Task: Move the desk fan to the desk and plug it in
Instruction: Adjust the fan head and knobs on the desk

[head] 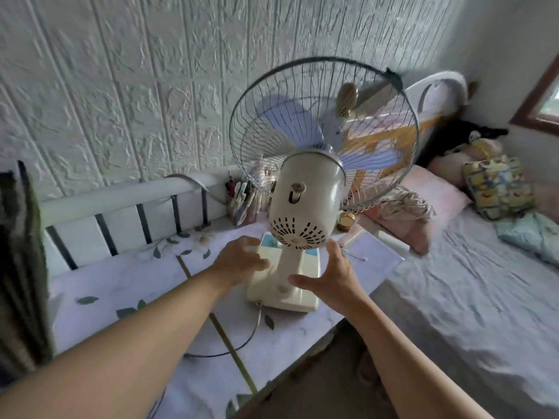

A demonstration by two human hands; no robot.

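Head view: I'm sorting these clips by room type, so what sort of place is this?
Most likely a bedroom with a small desk. A bed with pillows runs along the right, and beside it the desk carries a pen holder and the desk fan.

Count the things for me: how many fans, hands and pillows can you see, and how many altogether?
Cream desk fan with pale blue blades: 1
Bare hands: 2, left hand and right hand
Pillows: 2, pink pillow and yellow-and-blue patterned pillow
Total: 5
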